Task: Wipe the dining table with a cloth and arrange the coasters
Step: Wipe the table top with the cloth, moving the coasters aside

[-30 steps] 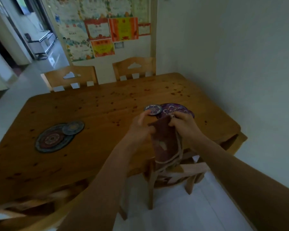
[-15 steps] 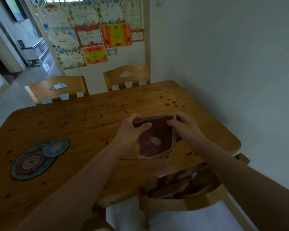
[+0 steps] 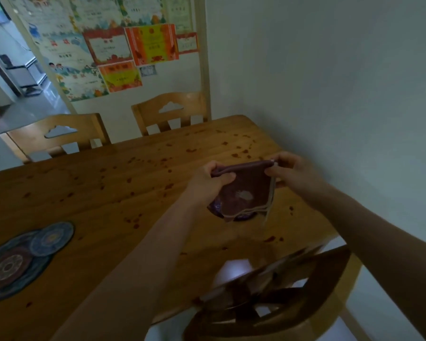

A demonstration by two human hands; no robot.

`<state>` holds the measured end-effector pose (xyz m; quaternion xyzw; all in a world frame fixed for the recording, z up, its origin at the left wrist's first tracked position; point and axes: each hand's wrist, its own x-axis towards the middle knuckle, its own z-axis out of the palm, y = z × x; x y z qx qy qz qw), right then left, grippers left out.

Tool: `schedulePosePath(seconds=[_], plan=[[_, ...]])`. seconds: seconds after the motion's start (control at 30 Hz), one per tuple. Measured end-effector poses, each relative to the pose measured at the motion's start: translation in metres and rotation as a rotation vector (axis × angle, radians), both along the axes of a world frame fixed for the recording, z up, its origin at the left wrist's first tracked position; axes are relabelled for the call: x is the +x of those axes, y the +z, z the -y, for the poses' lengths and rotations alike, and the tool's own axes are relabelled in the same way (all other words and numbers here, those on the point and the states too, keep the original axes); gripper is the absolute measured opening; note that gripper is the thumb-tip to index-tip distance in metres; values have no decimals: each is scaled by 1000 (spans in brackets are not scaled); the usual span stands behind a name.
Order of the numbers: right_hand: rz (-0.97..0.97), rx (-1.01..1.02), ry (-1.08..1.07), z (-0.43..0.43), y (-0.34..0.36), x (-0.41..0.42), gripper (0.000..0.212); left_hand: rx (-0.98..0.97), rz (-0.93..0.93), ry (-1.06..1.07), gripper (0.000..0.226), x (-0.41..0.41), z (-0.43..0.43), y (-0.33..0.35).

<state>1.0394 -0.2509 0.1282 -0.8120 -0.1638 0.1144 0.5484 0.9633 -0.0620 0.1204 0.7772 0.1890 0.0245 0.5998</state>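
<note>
Above the right part of the wooden dining table (image 3: 96,188) hangs a folded maroon cloth (image 3: 244,193) with a pale trim. My left hand (image 3: 212,180) grips its top left corner. Its top right corner is pinched by my right hand (image 3: 290,171). Behind the cloth a purple patterned coaster (image 3: 215,207) peeks out on the table, mostly hidden. At the table's left lie a large dark round mat (image 3: 8,269) and a smaller blue coaster (image 3: 52,238) overlapping its upper edge. Red-brown specks dot the tabletop.
A wooden chair (image 3: 280,291) is tucked at the near right edge below my arms. Another chair (image 3: 57,134) stands at the far left side and a third chair (image 3: 170,112) at the far middle. A pale wall (image 3: 342,94) runs close along the table's right side.
The cloth has been folded into a neater square and stretched between both hands, which moved apart and up over the table. The view shifted forward; the purple coasters are now hidden behind the cloth.
</note>
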Motion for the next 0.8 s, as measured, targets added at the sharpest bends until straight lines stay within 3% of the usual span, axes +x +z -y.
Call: schedulePosePath(seconds=[0.17, 0.33, 0.43, 0.53, 0.63, 0.67, 0.8], plan=[[66, -89, -28, 39, -16, 63, 5, 17, -58, -32, 8, 63, 38, -13], [241, -109, -76, 78, -38, 119, 15, 107, 103, 21, 9, 116, 88, -32], [401, -255, 39, 106, -73, 133, 9, 257, 98, -56, 13, 119, 111, -72], [186, -655, 411, 133, -127, 135, 20, 308, -168, -294, 18, 104, 117, -127], [-28, -778, 598, 139, -166, 130, 7, 286, -208, -204, 18, 97, 105, -161], [4, -753, 541, 137, -169, 128, 3, 354, -186, -149, 21, 98, 98, -166], [413, -736, 324, 112, -195, 132, 38, 614, -167, -105, 44, 116, 68, -181]])
